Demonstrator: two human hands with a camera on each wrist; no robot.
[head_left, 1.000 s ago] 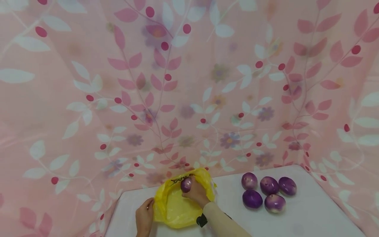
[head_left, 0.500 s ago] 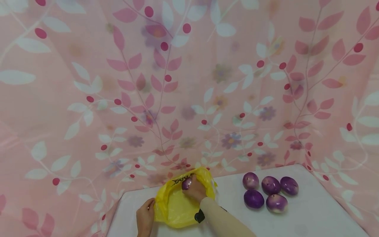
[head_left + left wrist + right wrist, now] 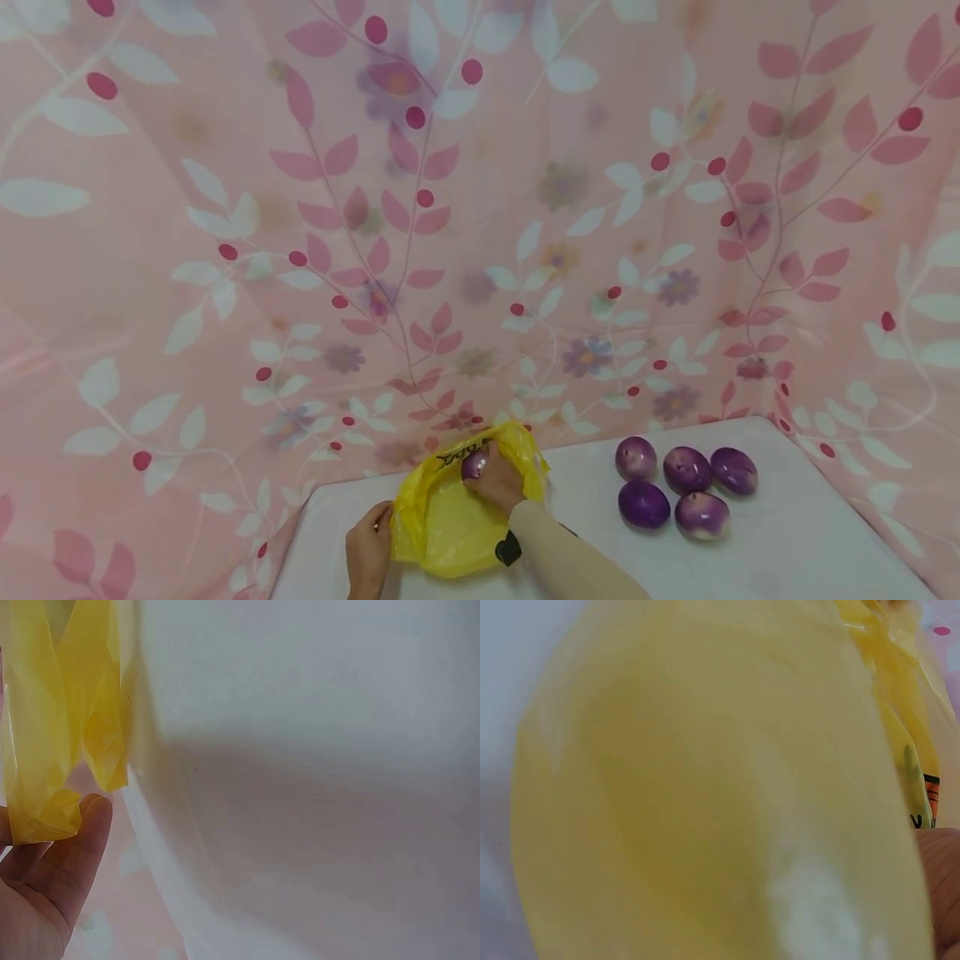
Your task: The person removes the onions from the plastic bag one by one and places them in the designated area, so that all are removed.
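Observation:
A yellow plastic bag (image 3: 457,533) with dark print lies on the table, its mouth spread wide. My left hand (image 3: 366,542) pinches the bag's left edge; the left wrist view shows yellow film (image 3: 45,817) between the thumb and fingers. Inside the mouth, my right hand (image 3: 495,481) holds a glossy purple, rounded vegetable-like item (image 3: 474,465) with pale patches, near the far side of the bag. Yellow film (image 3: 705,787) fills most of the right wrist view, with a bit of that hand (image 3: 939,877) at the right edge and the held item hidden.
Several similar purple items (image 3: 686,469) sit in a cluster on the white table (image 3: 795,533), right of the bag. A pink floral cloth (image 3: 480,275) hangs behind the table and along its sides. My right sleeve (image 3: 562,554) crosses the bag's near right edge.
The right hand has turned slightly with the purple item, which it now covers more and which sits a little further right. The left hand keeps its hold on the bag edge.

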